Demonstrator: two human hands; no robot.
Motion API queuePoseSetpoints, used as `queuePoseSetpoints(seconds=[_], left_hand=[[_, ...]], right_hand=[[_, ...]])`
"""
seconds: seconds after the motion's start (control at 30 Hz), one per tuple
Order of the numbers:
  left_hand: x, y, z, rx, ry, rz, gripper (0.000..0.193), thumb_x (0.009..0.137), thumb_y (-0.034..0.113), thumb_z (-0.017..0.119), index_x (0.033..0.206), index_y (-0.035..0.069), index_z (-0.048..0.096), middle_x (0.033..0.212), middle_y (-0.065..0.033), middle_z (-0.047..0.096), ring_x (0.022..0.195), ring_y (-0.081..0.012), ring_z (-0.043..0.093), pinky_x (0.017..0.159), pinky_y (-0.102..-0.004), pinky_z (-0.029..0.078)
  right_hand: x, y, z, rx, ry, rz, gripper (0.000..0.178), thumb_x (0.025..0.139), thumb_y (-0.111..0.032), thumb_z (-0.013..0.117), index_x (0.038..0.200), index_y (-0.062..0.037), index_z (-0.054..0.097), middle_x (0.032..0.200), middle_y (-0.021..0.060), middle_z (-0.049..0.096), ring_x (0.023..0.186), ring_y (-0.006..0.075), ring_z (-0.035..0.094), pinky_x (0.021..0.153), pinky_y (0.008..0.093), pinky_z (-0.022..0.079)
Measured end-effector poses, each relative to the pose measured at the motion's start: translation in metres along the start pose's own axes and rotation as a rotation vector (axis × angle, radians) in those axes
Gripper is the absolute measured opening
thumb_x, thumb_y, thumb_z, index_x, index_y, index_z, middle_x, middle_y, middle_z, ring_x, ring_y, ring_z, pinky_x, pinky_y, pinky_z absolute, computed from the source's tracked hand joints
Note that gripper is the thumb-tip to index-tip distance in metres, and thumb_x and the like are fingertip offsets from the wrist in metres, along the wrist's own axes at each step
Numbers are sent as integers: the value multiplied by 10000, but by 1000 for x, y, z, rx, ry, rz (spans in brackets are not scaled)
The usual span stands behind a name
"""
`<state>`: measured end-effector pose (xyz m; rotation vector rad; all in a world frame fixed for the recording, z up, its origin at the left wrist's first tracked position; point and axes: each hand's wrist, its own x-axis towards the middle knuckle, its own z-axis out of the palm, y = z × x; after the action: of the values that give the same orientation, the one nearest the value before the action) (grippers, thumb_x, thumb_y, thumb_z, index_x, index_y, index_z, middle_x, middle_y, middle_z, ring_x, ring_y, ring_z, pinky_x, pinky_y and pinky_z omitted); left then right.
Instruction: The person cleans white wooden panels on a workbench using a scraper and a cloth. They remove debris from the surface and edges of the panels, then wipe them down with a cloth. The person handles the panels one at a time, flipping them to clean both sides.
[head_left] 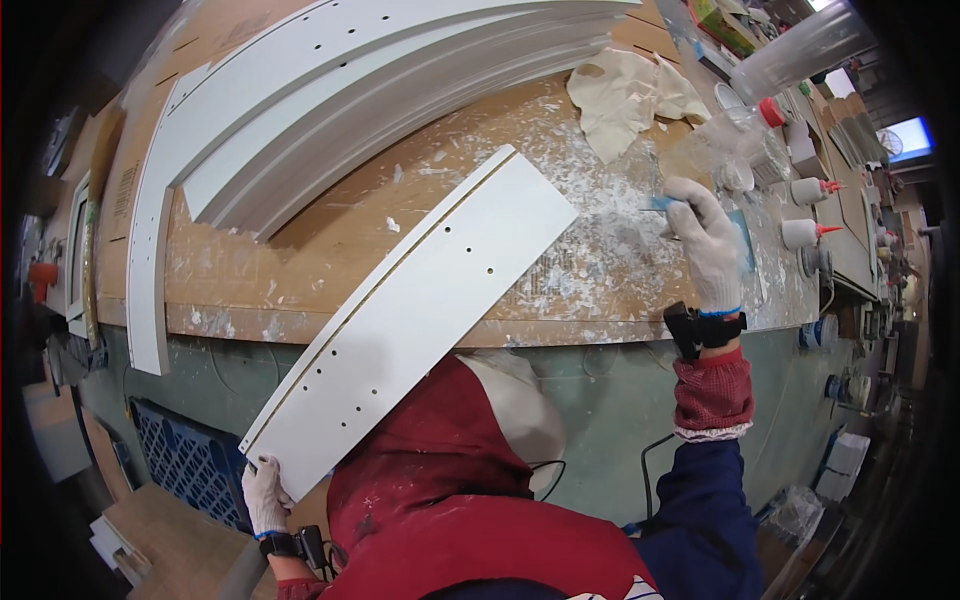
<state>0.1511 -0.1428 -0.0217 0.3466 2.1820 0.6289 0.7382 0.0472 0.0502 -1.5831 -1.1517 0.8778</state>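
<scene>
A long white panel (410,310) with drilled holes and a groove along one long edge slants from my body onto the cardboard-covered bench. Its near end is gripped by my gloved left hand (265,495), the fingers closed over the corner. Its far end lies over the paint-spattered cardboard (600,270). My gloved right hand (706,240) is raised over the right side of the bench, apart from the panel. Its fingers are closed on a small flat blue tool (657,203) with a thin edge; its exact kind is not clear. Another flat blue piece (742,238) shows beside that hand.
Several white panels (330,130) are stacked at the back left. A crumpled cream cloth (630,95) lies behind the panel's far end. White bottles with red tips (803,233), clear tubs (735,175) and a clear cylinder (805,50) stand at right. A blue crate (190,455) sits lower left.
</scene>
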Motion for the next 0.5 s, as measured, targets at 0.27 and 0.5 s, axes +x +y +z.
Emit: queuePoseSetpoints(seconds=[0.27,0.5], left_hand=[[-7,2,7,-51,-30,-11,127,878,220,566,799,122,549,547,46,434,344,-84,385,317,-244,268],[5,-10,4,33,-15,-42,144,914,223,550,915,86,595,620,33,514,366,-82,415,337,-245,296]], right_hand=[[94,-43,89,-469,-333,-171,306,928,-273,579,1049,6,620,871,76,637,760,143,573,684,281,474],[120,-51,123,-682,-474,-252,317,918,-281,570,1013,17,624,876,132,637,799,227,598,744,333,473]])
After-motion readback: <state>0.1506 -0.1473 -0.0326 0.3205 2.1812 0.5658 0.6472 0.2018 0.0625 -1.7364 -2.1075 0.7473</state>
